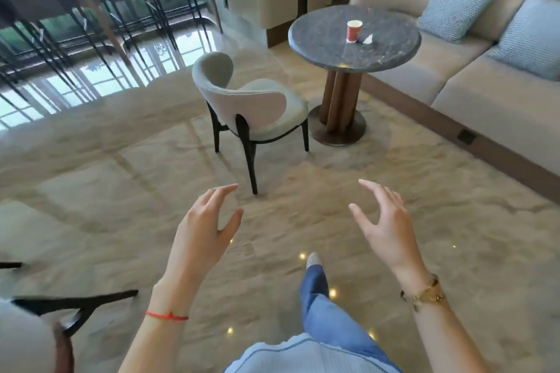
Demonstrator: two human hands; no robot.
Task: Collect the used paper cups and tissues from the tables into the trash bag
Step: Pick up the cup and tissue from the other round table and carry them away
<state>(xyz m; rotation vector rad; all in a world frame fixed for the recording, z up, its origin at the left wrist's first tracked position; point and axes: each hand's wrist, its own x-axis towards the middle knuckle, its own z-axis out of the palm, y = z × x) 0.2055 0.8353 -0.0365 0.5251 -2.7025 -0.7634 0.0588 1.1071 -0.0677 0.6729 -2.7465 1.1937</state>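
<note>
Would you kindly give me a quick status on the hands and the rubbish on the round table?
Left hand and right hand open, empty. Red paper cup upright on round table, tissue beside it. Chair left of table. No trash bag in view.

Glossy marble floor [136, 191] — round table [394, 48], chair [260, 106], beige sofa [472, 94].

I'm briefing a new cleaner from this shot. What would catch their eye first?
Probably the red paper cup standing upright on the round grey table ahead, with a crumpled white tissue just to its right. Nearer, the left hand and right hand are raised over the marble floor, both empty. A pale chair sits left of the table.
</note>
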